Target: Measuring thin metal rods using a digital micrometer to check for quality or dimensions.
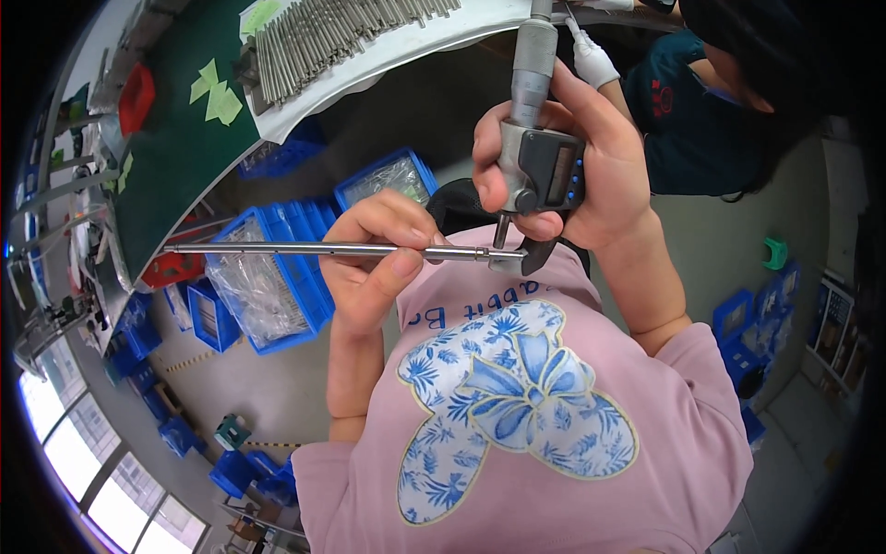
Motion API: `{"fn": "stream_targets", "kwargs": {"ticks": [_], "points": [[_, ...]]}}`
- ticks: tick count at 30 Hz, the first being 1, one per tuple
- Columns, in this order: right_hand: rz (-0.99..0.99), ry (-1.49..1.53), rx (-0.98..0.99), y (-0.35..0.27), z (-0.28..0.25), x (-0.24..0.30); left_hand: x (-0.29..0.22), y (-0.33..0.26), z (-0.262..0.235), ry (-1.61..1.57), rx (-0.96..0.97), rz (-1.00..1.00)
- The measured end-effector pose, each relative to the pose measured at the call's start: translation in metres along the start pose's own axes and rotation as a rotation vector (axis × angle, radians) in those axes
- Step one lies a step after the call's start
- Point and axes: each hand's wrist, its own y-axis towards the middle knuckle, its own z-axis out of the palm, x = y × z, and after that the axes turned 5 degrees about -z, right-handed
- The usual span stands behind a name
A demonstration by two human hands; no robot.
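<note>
My left hand (377,254) pinches a long, thin metal rod (305,248) near its right end, between thumb and fingers. The rod lies nearly level and reaches far out to the left. In my right hand (600,157) is a digital micrometer (528,166), held upright with its silver thimble at the top and a small display with blue buttons facing right. The rod's right end sits in the gap of the micrometer's frame, by the spindle and anvil. Whether the spindle touches the rod, I cannot tell.
Many similar metal rods (332,42) lie in a row on the white-covered table. Green sticky notes (218,97) lie on the green tabletop (185,152). Blue crates (305,295) with plastic-wrapped parts stand below at left. A co-worker's gloved hand (592,60) is at the upper right.
</note>
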Motion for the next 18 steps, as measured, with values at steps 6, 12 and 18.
{"fn": "stream_targets", "kwargs": {"ticks": [6,12,18], "points": [[-0.015,0.026,0.034,-0.0002,0.0027,-0.004,-0.0007,-0.0006,0.0005,-0.004,-0.007,-0.012],[-0.039,0.04,0.051,-0.0007,0.0014,-0.0075,0.0011,-0.0001,-0.0009,-0.013,-0.011,-0.026],[-0.026,0.018,0.023,-0.0015,0.0028,-0.0086,0.0017,0.0003,-0.0006,-0.006,-0.003,-0.041]]}}
